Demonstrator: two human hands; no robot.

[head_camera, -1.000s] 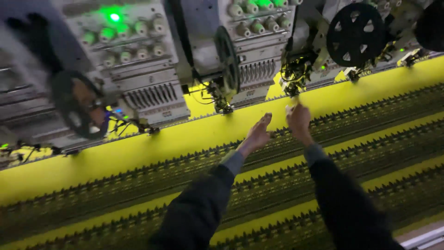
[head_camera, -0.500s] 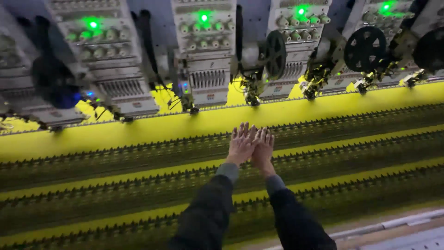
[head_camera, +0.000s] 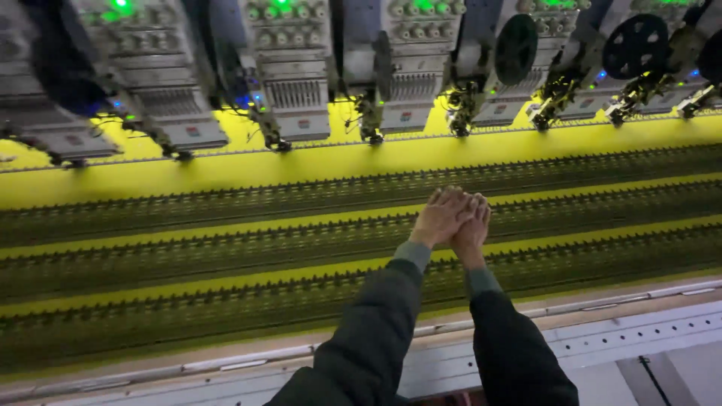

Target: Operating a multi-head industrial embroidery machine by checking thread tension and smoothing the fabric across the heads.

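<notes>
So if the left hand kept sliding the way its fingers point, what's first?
Probably the plain yellow fabric strip past the dark stitched bands, then the embroidery heads; depth is unclear. The left hand lies flat.

A textile factory: a row of embroidery machine heads (head_camera: 293, 83) over stretched yellow fabric (head_camera: 226, 177).

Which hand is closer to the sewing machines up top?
Left, but only slightly. The left hand lies flat on the yellow cloth, its fingertips a touch higher toward the machine heads. The right hand presses against it, just lower.
</notes>
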